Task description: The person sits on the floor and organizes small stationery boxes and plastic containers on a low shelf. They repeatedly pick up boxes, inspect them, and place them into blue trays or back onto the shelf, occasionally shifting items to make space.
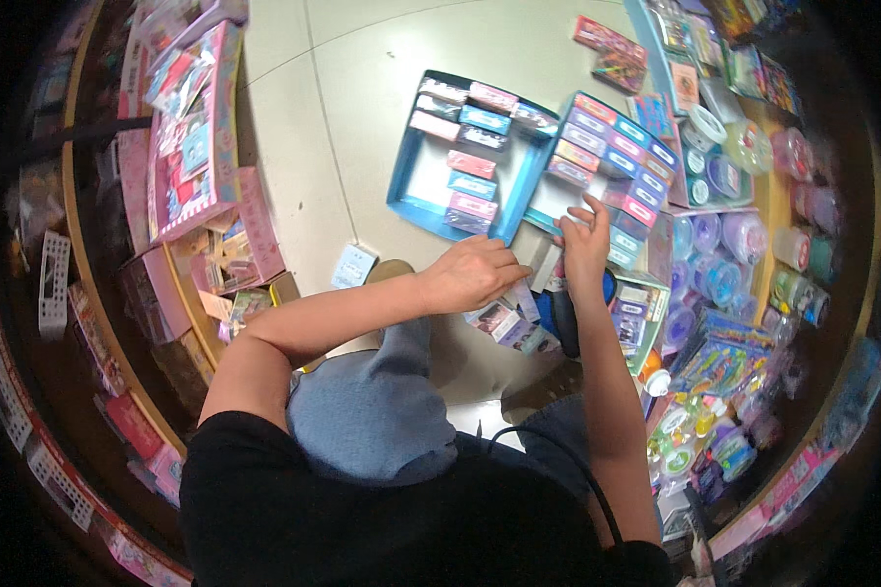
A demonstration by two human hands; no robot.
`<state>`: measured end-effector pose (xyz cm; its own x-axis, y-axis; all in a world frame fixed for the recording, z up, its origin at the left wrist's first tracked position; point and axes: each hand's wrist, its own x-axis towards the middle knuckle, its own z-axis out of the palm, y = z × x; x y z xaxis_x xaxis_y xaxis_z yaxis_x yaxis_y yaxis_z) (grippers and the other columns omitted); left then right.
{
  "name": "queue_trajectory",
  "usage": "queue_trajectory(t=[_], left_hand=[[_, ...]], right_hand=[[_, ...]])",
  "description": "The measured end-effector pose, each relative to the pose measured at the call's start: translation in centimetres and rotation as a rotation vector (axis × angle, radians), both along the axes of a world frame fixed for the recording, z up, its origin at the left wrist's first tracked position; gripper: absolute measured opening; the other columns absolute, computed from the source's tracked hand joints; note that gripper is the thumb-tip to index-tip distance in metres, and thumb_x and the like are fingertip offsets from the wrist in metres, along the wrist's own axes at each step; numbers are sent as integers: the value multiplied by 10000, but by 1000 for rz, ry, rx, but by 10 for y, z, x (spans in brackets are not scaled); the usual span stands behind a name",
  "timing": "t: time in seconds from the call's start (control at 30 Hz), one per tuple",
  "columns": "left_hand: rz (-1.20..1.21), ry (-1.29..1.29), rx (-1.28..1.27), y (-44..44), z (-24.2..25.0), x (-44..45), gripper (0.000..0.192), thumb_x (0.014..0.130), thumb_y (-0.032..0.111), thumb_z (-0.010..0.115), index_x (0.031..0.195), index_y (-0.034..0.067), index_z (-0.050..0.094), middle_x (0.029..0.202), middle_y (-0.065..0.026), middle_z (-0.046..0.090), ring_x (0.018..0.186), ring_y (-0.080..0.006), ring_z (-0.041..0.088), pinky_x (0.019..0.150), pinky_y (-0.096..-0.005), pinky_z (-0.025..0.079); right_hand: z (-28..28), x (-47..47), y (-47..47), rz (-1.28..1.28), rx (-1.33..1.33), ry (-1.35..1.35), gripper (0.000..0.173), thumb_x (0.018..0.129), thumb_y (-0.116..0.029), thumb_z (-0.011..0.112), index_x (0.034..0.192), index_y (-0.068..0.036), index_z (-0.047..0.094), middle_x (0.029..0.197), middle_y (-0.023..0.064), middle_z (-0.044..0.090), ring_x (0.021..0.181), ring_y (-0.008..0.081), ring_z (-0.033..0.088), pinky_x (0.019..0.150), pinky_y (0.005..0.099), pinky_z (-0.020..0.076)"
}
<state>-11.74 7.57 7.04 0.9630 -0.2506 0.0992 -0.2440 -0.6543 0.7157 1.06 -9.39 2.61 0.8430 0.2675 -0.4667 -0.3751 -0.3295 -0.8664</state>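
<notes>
A blue tray [411, 176] on the tiled floor holds several small wrapped boxes in pink, blue and black. Against its right side is a second blue tray [539, 220], packed with similar boxes in rows. My left hand [477, 275] is just below the first tray's near edge, fingers bent; whether it grips anything is unclear. Over the near part of the second tray is my right hand [586, 233], its fingers spread. Printed flat packs [510, 326] and a pale box [543, 264] lie between and below the hands.
A light blue pack [353, 265] lies on the floor by my shoe. To the left stands a pink box [229, 139] of small packets on shelving. At right are tubs of slime-like material [712, 271], a green-edged box [661, 323] and red packs [609, 40].
</notes>
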Motion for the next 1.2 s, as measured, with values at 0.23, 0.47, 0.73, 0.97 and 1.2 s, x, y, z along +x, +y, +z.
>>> queue_trajectory(t=[0.23,0.47,0.73,0.97,1.2], left_hand=[[717,135,-205,41,-18,-20,227,797,-37,587,999,48,643,941,-119,630,867,-268,634,763,-355,516],[802,422,-489,63,-38,-23,651,740,-75,517,1378,47,483,1283,-164,554,1148,-273,575,947,-369,488],[790,504,-552,42,-47,-24,787,725,-41,558,1473,-33,315,1403,-235,450,1273,-326,502,1031,-380,459],[912,506,-699,39,-44,-30,822,724,-74,560,1493,-4,276,1424,-214,410,1241,-299,517,1012,-372,480],[616,126,-70,27,-17,-45,905,676,172,804,1450,53,349,1332,-197,464,1238,-361,494,996,-431,457]], right_hand=[[14,-22,19,269,31,0,351,911,-27,592,1257,-24,535,969,55,639,778,96,633,684,225,487],[27,-35,45,536,-168,-169,440,832,-12,617,1263,-8,531,1070,102,612,734,102,619,694,247,506],[25,-46,61,661,-271,-364,576,766,-61,737,1281,-35,480,1187,130,533,912,205,627,744,324,527],[12,-55,69,661,-296,-647,624,713,-98,768,1260,-43,473,1148,189,539,1013,394,592,820,426,504],[63,-67,59,508,-200,-314,693,680,-183,815,1260,-17,475,1049,182,540,957,379,610,796,445,516]])
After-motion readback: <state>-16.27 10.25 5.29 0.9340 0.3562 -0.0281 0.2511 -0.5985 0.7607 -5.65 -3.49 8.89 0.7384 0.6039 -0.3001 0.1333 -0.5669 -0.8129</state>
